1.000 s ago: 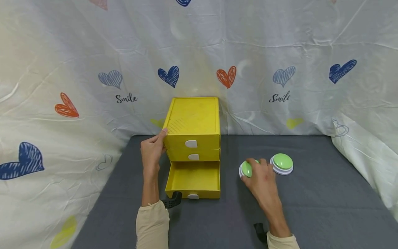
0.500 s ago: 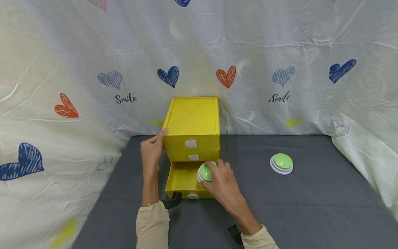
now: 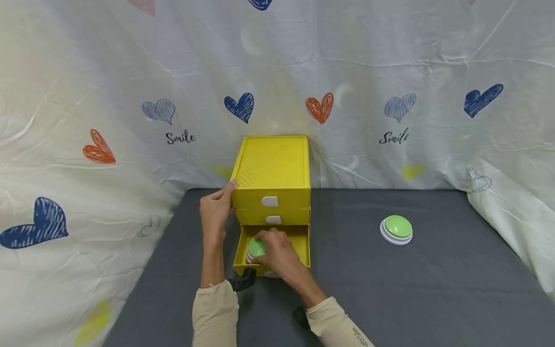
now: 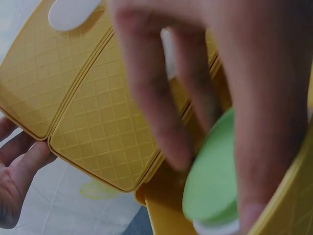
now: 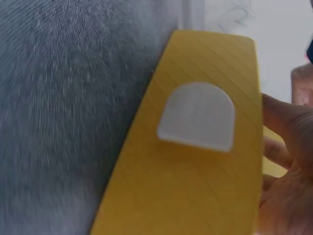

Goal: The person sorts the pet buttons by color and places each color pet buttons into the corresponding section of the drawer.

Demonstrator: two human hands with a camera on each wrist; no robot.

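A yellow drawer cabinet (image 3: 273, 164) stands on the table, its two upper drawers shut and its bottom drawer (image 3: 302, 241) pulled out. My left hand (image 3: 214, 212) holds the cabinet's left front edge, thumb at the front corner. Down inside the bottom drawer, my right hand (image 3: 279, 253) grips a green-domed push button (image 3: 257, 247) with a white base, near the drawer's left side. The left wrist view shows that button (image 4: 212, 171) tilted between thumb and fingers. A second green push button (image 3: 398, 226) lies on the table to the right.
Grey cloth (image 3: 355, 289) covers the table. A white curtain (image 3: 347, 53) printed with hearts hangs right behind the cabinet and along the sides. White tabs serve as drawer handles; the bottom handle (image 5: 198, 117) fills the right wrist view's middle.
My right hand has carried the nearer push button leftward from the table into the open bottom drawer. My left hand has stayed at the cabinet's edge.
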